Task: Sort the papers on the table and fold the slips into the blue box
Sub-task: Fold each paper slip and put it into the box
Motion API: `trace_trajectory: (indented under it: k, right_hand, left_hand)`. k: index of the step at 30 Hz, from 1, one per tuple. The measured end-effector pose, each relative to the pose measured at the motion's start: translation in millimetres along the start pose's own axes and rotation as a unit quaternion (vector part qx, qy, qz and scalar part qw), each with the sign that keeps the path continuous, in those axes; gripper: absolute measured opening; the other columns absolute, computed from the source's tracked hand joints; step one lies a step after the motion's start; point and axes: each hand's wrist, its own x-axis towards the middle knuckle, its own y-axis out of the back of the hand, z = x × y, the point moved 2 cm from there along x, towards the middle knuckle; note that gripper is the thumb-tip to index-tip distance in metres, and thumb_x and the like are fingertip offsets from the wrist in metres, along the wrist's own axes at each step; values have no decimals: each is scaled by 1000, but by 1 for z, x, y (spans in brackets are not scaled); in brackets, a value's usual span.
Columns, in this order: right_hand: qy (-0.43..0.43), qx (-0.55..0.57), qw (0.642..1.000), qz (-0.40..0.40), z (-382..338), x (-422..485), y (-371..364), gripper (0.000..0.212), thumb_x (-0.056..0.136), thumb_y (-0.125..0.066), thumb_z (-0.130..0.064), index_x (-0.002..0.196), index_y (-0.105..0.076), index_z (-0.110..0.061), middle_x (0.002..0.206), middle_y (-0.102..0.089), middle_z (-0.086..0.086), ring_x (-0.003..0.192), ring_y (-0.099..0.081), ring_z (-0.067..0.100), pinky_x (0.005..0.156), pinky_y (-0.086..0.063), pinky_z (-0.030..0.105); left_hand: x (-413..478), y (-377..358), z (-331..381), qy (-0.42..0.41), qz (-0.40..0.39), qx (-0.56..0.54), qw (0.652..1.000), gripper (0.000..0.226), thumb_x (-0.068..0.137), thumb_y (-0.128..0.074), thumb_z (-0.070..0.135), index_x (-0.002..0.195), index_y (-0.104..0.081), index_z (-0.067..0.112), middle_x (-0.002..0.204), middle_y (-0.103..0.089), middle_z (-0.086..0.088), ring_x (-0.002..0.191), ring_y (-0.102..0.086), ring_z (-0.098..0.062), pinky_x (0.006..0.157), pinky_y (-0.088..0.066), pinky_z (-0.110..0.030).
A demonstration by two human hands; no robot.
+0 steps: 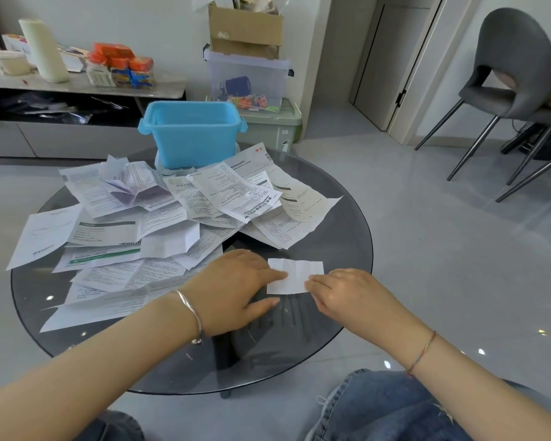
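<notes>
A small white folded slip [295, 275] lies flat on the round dark glass table [341, 237], near its front right. My left hand [236, 289] presses straight fingers on the slip's left edge. My right hand [344, 292] touches its right lower corner with its fingertips. Several printed papers and leaflets [147, 230] lie spread in a loose pile over the left and middle of the table. The open blue box [193, 138] stands at the table's far edge, behind the pile; its inside is not visible.
A grey chair [509, 78] stands at the right on the tiled floor. Behind the table are stacked plastic bins and a cardboard box [247, 30], and a low cabinet [77, 87] with packets and a roll. My knees in jeans [392, 409] are under the table's front edge.
</notes>
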Motion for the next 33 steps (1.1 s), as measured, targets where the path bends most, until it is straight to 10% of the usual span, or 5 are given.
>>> trace_trajectory:
  k: [3, 6, 12, 26, 33]
  right_hand:
    - [-118, 154, 981, 12, 7, -1, 7, 8, 76, -62, -17, 69, -67, -16, 57, -60, -4, 49, -58, 18, 42, -45, 27]
    - [-315, 462, 828, 39, 13, 5, 27, 18, 92, -57, -17, 84, -72, -18, 75, -72, -11, 70, -67, 7, 64, -50, 19]
    - [-380, 708, 595, 19, 5, 22, 43, 20, 95, -50, -5, 104, -68, -2, 92, -75, 9, 76, -72, 19, 70, -55, 19]
    - [-267, 536, 801, 10, 1, 26, 49, 66, 76, -79, -17, 125, -49, -48, 117, -61, -25, 103, -60, 1, 87, -46, 12]
    - [-313, 645, 690, 104, 10, 27, 54, 14, 78, -71, -8, 87, -72, -18, 88, -75, -5, 83, -70, 10, 75, -50, 14]
  left_hand:
    - [2, 13, -5, 47, 68, -73, 994, 64, 87, -40, 56, 142, -42, 23, 133, -54, 5, 120, -50, -12, 101, -28, -14]
    - [3, 25, -3, 154, 120, -234, 952, 83, 84, -58, 58, 150, -18, 28, 144, -32, 19, 126, -38, 3, 101, -24, -5]
    - [8, 26, 2, 310, 88, -621, 714, 37, 91, -60, 10, 126, -53, 8, 100, -74, -8, 88, -71, -17, 73, -57, -20]
    - [9, 32, -4, 330, 80, -630, 698, 16, 91, -59, 4, 105, -67, 6, 72, -73, -5, 63, -69, -10, 61, -56, -19]
    - [7, 40, -3, 271, 56, -649, 709, 48, 96, -46, 0, 137, -42, 25, 71, -70, -4, 74, -71, -18, 72, -58, -27]
